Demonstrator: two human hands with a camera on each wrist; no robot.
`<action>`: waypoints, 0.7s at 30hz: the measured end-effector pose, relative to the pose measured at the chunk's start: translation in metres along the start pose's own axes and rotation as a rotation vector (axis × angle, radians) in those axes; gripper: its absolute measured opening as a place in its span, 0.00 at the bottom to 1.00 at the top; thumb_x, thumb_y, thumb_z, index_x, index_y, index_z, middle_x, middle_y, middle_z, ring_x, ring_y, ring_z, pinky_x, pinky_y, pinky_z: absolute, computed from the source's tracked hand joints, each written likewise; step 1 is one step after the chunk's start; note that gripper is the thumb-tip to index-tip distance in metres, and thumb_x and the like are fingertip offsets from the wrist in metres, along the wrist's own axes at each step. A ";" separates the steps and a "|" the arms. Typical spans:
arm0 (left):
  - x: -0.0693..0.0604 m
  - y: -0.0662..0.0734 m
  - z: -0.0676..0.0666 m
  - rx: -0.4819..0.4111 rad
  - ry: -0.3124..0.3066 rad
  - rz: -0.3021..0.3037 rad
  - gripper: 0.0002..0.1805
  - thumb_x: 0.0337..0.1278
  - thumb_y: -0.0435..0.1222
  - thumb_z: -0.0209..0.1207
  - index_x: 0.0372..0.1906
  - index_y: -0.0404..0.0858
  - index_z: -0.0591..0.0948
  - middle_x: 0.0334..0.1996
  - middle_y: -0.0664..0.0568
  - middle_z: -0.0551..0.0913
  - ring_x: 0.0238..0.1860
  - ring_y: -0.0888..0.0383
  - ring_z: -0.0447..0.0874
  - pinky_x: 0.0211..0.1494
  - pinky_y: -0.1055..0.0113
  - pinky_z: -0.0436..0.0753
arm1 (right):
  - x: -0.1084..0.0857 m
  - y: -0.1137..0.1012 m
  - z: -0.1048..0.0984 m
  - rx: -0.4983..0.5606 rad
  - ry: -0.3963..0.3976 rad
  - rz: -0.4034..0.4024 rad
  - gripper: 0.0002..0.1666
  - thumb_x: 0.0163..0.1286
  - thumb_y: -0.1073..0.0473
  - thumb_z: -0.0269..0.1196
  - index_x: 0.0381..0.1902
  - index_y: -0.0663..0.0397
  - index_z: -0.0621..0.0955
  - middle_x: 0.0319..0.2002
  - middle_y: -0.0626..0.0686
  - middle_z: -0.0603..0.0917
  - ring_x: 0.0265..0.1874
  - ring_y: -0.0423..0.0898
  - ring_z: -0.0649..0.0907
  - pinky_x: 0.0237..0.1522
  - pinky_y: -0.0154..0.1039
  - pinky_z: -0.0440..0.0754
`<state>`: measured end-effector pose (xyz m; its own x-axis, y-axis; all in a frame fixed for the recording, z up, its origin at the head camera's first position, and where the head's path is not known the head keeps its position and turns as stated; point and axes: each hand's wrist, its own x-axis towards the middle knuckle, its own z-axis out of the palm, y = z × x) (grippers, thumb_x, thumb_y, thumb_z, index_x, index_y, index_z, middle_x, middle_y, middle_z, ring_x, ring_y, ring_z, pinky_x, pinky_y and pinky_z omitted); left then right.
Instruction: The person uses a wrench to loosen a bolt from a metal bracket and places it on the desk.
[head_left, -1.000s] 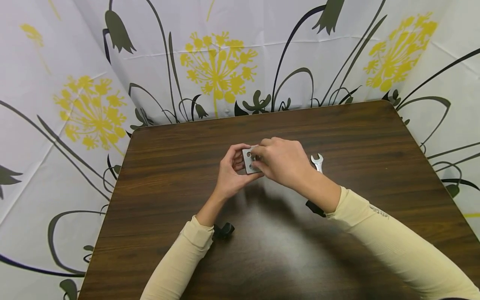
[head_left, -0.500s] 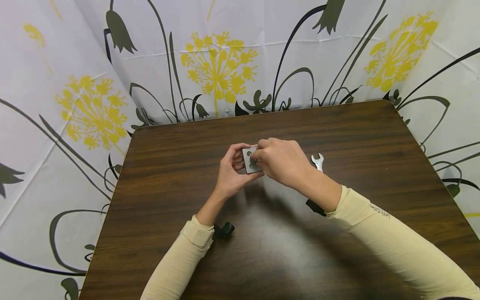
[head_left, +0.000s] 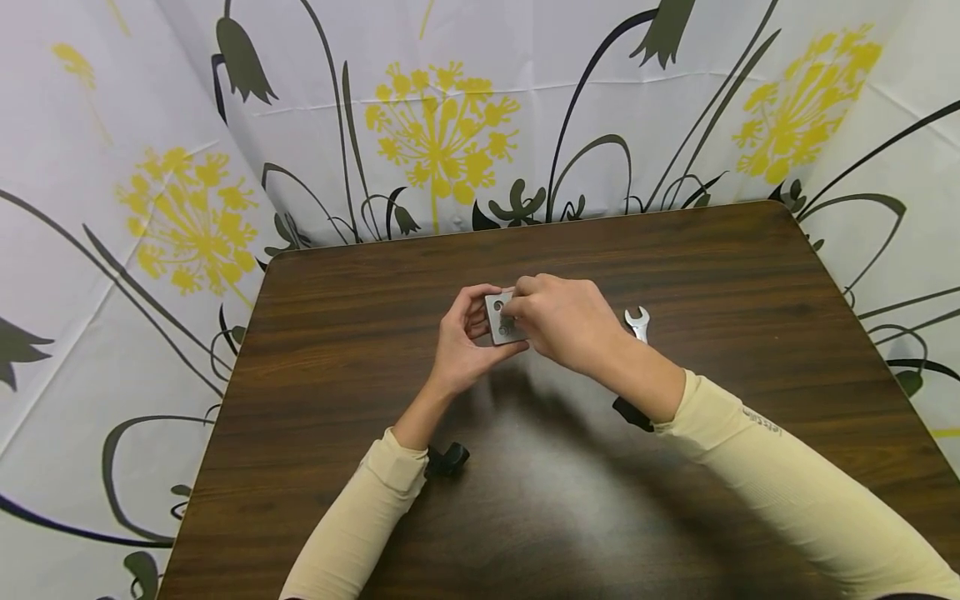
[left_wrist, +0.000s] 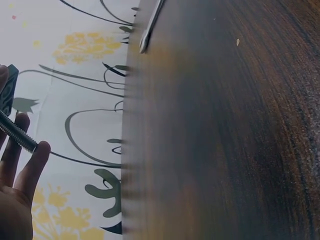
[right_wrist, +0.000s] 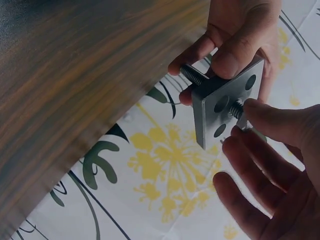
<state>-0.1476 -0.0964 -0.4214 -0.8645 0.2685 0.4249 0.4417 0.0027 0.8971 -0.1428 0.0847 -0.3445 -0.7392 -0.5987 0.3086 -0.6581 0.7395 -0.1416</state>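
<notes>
My left hand holds a square grey metal plate with several round holes by its edges, above the table. The left thumb presses on the plate's edge in the right wrist view. A threaded bolt shank sticks out from the plate's back, and also shows as a bolt by the left fingers. My right hand is at the front face. Its thumb and fingers pinch a small shiny piece beside a threaded end that protrudes there. Fingertips hide most of that piece, so its kind is unclear.
An open-ended wrench lies right of the hands, partly hidden by the right forearm. The dark wood-grain table ends at a flower-print curtain. Black objects, such as the black piece, show beside both wrists.
The right thumb and fingers have shifted slightly at the plate's face; the thumb, visible a second ago, is now tucked out of sight in the head view. The left hand and plate stay nearly still.
</notes>
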 end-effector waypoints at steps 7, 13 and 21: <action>0.000 0.000 0.000 -0.017 0.004 0.011 0.39 0.34 0.16 0.73 0.58 0.26 0.70 0.54 0.37 0.81 0.49 0.51 0.84 0.49 0.59 0.84 | 0.002 0.000 -0.001 -0.002 0.008 0.073 0.13 0.63 0.49 0.70 0.44 0.45 0.88 0.33 0.45 0.84 0.27 0.43 0.82 0.20 0.43 0.78; 0.001 0.000 0.000 -0.007 -0.001 0.018 0.38 0.34 0.17 0.73 0.58 0.26 0.70 0.54 0.37 0.81 0.49 0.51 0.84 0.49 0.57 0.84 | 0.002 0.000 0.000 0.006 0.028 0.086 0.08 0.63 0.51 0.70 0.39 0.46 0.88 0.30 0.45 0.84 0.23 0.43 0.80 0.20 0.41 0.77; 0.000 -0.002 0.001 0.006 -0.005 0.008 0.39 0.34 0.17 0.74 0.58 0.27 0.70 0.53 0.37 0.81 0.48 0.49 0.84 0.49 0.55 0.84 | 0.001 0.002 0.001 -0.005 0.031 -0.022 0.08 0.60 0.62 0.70 0.37 0.45 0.88 0.31 0.46 0.81 0.28 0.44 0.81 0.20 0.43 0.79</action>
<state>-0.1483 -0.0959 -0.4238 -0.8598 0.2737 0.4312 0.4500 0.0066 0.8930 -0.1446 0.0853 -0.3454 -0.7195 -0.6050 0.3411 -0.6735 0.7277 -0.1299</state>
